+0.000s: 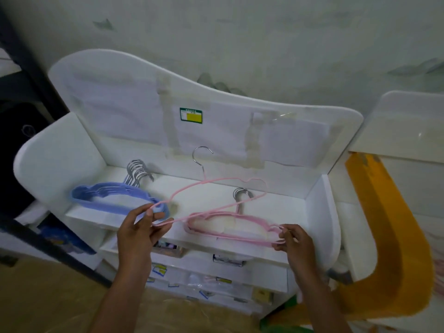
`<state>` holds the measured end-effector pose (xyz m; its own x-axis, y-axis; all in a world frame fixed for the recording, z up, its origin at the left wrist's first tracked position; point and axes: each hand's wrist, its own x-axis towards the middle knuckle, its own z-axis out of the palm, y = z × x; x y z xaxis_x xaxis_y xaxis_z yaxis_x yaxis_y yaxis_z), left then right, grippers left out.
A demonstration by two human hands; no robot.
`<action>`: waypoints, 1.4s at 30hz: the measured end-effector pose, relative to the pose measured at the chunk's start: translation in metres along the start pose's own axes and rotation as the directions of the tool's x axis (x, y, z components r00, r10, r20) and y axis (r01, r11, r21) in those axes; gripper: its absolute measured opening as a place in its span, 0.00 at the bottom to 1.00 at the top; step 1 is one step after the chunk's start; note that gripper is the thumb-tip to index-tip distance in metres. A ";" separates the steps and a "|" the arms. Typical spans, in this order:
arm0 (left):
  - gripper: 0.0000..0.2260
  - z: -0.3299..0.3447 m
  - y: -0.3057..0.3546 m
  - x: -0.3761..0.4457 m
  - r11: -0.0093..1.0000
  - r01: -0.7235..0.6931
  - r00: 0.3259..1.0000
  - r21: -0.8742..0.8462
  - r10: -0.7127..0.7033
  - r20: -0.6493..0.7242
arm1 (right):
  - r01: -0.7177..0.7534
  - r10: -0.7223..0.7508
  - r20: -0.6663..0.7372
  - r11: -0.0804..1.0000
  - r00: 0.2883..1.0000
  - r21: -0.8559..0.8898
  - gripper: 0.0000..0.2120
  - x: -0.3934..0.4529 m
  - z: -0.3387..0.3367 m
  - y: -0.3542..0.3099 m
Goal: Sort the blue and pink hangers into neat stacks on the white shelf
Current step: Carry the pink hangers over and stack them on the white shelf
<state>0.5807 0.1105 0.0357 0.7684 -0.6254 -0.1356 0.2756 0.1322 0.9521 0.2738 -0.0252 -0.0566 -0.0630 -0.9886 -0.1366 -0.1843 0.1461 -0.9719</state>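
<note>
A single pink hanger [217, 188] is held raised above the white shelf [216, 188], tilted, with its metal hook [201, 156] pointing up towards the shelf's back panel [134, 111]. Its left end is pinched by the left hand [141, 230], whose fingers [165, 223] are curled round the thin wire at the front of the shelf. The right hand [294, 242] is closed on the right end of the pink stack [230, 228], the wire being pinched between thumb and fingertips. The pink stack is laid flat on the right half of the shelf, its hooks directed towards the back. The blue stack [113, 197] is laid flat on the left half, close to the curved side wall [55, 159], with its bundled metal hooks [139, 173] raised at the back. The two stacks are kept apart, and the raised hanger is seen crossing the gap between them. A green and yellow label [191, 115] is fixed to the back panel, with strips of tape beside it. Lower compartments holding small packages [227, 259] are visible beneath the shelf. An orange curved surface [394, 248] is seen at the right
</note>
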 end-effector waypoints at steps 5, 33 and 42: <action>0.08 0.002 -0.005 0.025 1.000 0.023 0.998 -0.014 -0.022 0.052 | 0.210 -0.285 -0.090 0.854 0.954 -0.476 0.05 0.006 0.009 0.005; 0.05 0.030 -0.073 0.066 0.961 0.163 0.925 0.225 -0.228 0.305 | 0.132 -0.195 -0.095 0.883 0.976 -0.450 0.08 -0.006 -0.008 -0.025; 0.06 0.020 -0.090 0.090 0.532 -0.511 0.836 0.674 0.125 0.535 | 0.189 -0.214 0.004 0.855 0.977 -0.482 0.09 0.001 -0.003 -0.022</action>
<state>0.6134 0.0271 -0.0564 0.3675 -0.9175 0.1522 -0.6358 -0.1283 0.7611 0.2751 -0.0294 -0.0350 -0.0187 -0.9971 0.0737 -0.6425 -0.0445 -0.7650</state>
